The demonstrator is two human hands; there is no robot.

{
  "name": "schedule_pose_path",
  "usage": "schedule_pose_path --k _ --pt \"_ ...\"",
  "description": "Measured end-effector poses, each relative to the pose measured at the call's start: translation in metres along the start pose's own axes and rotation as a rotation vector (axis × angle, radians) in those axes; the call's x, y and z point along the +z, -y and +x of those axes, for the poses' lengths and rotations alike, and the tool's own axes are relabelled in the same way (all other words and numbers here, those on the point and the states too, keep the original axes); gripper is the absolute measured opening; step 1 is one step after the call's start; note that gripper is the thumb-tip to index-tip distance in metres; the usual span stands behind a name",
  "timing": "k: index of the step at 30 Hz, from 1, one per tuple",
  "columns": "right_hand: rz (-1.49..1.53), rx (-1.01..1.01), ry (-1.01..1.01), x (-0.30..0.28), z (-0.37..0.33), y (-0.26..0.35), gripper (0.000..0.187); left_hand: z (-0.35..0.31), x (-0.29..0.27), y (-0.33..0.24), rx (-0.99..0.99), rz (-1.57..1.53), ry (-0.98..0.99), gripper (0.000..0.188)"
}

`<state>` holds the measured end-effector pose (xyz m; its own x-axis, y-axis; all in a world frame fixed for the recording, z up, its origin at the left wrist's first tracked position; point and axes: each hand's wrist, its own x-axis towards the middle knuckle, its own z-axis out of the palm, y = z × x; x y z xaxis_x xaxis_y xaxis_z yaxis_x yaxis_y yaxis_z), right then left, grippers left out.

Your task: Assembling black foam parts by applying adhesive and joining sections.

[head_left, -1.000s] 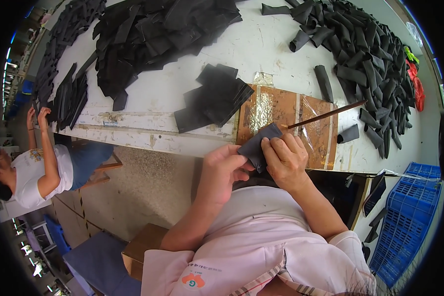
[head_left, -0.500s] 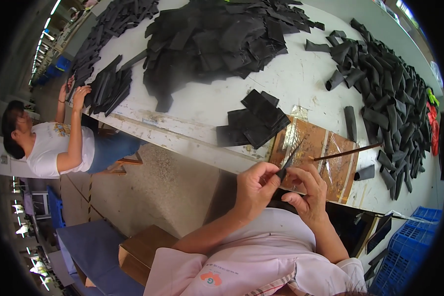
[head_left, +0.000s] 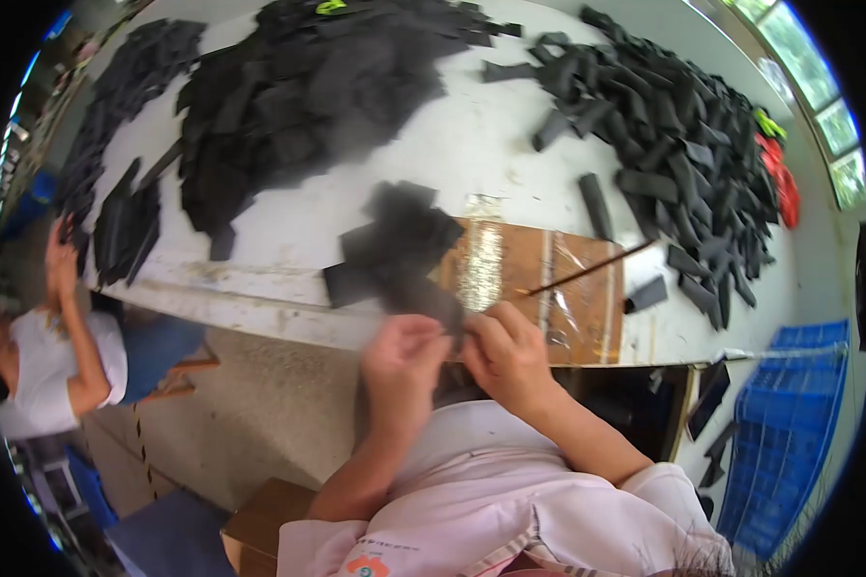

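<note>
Seems to pinch a black piece (head_left: 433,302) with the left hand (head_left: 404,358), at its one o'clock; cannot tell the grip of the right hand (head_left: 506,352). Looks partway along, with many tubes (head_left: 650,183) at two o'clock and a large flat heap (head_left: 298,106) apparently remaining at eleven

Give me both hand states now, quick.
Left hand: fingers curled at a blurred black piece; grip cannot be told.
Right hand: fingers curled beside that piece; hold cannot be told.

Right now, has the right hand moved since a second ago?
Yes, left: against the brown board, the right hand now sits nearer the lower end of the shiny tape strip.
</note>
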<state>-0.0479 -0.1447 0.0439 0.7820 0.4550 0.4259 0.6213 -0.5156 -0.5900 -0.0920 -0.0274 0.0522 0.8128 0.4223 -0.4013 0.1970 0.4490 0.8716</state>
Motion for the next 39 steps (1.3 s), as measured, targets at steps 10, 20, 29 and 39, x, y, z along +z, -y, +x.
schedule_pose_path --k 10,20,29,39 --pt "1.522 0.841 0.328 -0.017 -0.005 -0.015 0.004 0.009 0.001 -0.007 -0.025 -0.038 0.291 0.027" --pt "1.371 0.729 0.228 -0.017 -0.010 -0.023 0.018 0.002 0.017 0.006 0.227 0.213 0.124 0.029" --pt "1.457 0.568 0.074 -0.039 -0.022 -0.003 0.017 -0.008 0.007 -0.011 -0.286 -0.456 1.049 0.055" --pt "0.971 0.336 -0.174 -0.045 -0.013 -0.013 0.019 -0.021 0.040 -0.002 0.681 0.315 0.346 0.032"
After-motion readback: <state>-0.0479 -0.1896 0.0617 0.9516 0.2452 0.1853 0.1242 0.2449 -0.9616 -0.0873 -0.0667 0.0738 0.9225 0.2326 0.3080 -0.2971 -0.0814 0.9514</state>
